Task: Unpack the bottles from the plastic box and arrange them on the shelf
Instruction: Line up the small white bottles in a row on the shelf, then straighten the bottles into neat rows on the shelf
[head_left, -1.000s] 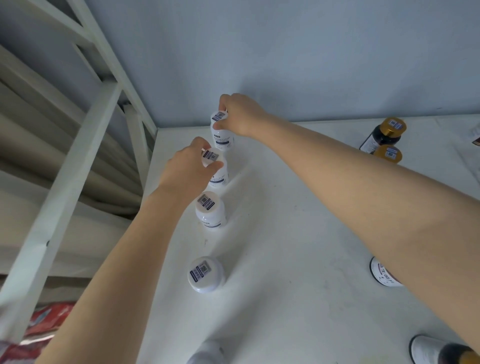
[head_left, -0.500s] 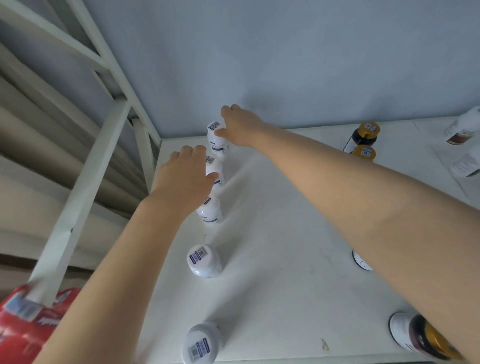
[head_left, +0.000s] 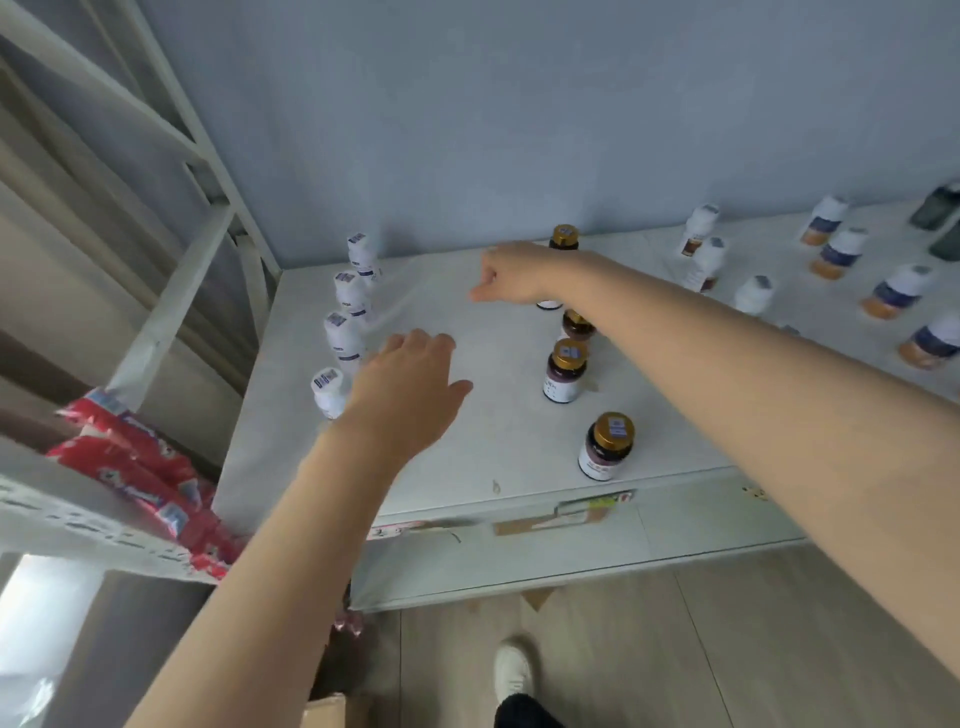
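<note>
At far left, packets: red printed packets (head_left: 135, 467) lie on a neighbouring white rack (head_left: 78, 514), apart from the work.
Left-centre, white row: four white-capped bottles (head_left: 340, 332) stand upright in a file running toward the wall, on the white shelf (head_left: 483, 441).
Left hand: left hand (head_left: 410, 389) hovers flat just beside the nearest white bottle, fingers spread, holding nothing.
Right hand: right hand (head_left: 511, 278) sits mid-frame above the shelf, fingers curled loosely inward; I cannot tell whether they pinch anything.
Centre, dark row: gold-capped dark bottles (head_left: 566, 369) stand in a second file, partly behind the right forearm.
Right of frame: more white and orange-banded bottles (head_left: 893, 296) stand well apart from both rows.
Plastic box: not in view.
Step, as I judge: placing done for this pair; both hands appear free.
Next move: likely reaching down to the box for more bottles, then extending a row without knocking its neighbours.
</note>
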